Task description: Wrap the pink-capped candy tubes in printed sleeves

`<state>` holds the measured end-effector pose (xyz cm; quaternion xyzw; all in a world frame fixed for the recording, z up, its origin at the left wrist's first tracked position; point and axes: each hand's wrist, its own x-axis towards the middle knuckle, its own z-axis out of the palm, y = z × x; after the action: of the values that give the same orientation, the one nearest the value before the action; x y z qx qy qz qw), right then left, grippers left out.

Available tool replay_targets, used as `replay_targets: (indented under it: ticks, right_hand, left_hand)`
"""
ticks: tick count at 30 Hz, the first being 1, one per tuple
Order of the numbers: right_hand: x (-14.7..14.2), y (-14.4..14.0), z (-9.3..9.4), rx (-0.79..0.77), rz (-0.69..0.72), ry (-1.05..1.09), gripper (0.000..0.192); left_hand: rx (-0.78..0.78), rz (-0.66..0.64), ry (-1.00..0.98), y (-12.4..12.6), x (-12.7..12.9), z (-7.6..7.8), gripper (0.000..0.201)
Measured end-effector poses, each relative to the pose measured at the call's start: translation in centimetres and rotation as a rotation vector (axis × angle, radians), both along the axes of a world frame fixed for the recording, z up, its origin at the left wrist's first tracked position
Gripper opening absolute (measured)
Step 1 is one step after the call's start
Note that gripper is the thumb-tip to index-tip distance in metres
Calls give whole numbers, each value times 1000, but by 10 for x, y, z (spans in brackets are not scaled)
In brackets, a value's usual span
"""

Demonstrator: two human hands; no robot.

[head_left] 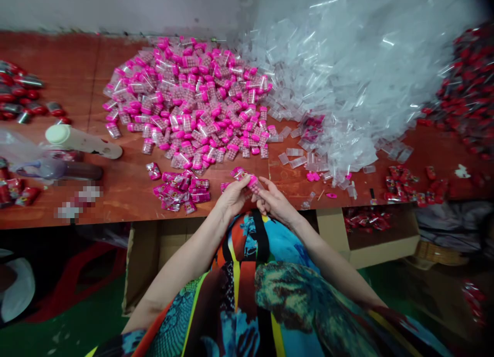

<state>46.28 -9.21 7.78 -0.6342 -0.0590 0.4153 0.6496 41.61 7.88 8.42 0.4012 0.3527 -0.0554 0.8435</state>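
Note:
My left hand (pixel 232 196) and my right hand (pixel 275 201) meet at the near edge of the red-brown table (pixel 127 192). Together they pinch one small pink-capped candy container (pixel 251 181) with a bit of clear wrap around it. Just left of my hands lies a small cluster of wrapped pink packs (pixel 179 188). Beyond them a big heap of pink-capped containers (pixel 193 100) covers the table's middle. To the right rises a large mound of clear plastic sleeves (pixel 347 79).
Red-capped containers lie at the far left (pixel 17 94) and far right (pixel 469 89). A white bottle (pixel 81 140) lies on its side at the left. An open cardboard box (pixel 380 233) with red packs stands under the table's right part.

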Motion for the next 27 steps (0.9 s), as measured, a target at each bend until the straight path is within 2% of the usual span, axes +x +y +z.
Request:
replay_targets:
  ticks: [3, 6, 9, 11, 13, 17, 21, 24, 27]
  right_hand:
    - [-1, -2, 4, 39, 35, 27, 83]
    - [-1, 2, 3, 36, 1, -61, 91]
    - [-5, 9, -2, 15, -58, -178, 89]
    - [-8, 14, -4, 31, -49, -131, 91]
    - [-10, 17, -6, 63, -40, -21, 96]
    - [-8, 20, -8, 76, -71, 40, 104]
    - [-3, 22, -13, 39, -12, 72, 108]
    - [0, 26, -26, -18, 85, 100, 100]
    - [5, 34, -45, -133, 193, 69, 77]
  left_hand:
    - [-78, -37, -74, 4, -4, 4, 22]
    - [-111, -41, -107, 7, -7, 6, 17]
    - [-118, -47, -109, 8, -7, 4, 18]
    - [-117, -60, -93, 5, -8, 1, 22]
    - [-118, -88, -84, 0, -10, -2, 30]
    - [-158, -174, -116, -11, -16, -6, 66]
    - [-200, -227, -113, -14, -22, -8, 77]
    - [-244, -266, -76, -11, -29, -13, 75]
    - [-208, -175, 35, 5, -39, -23, 58]
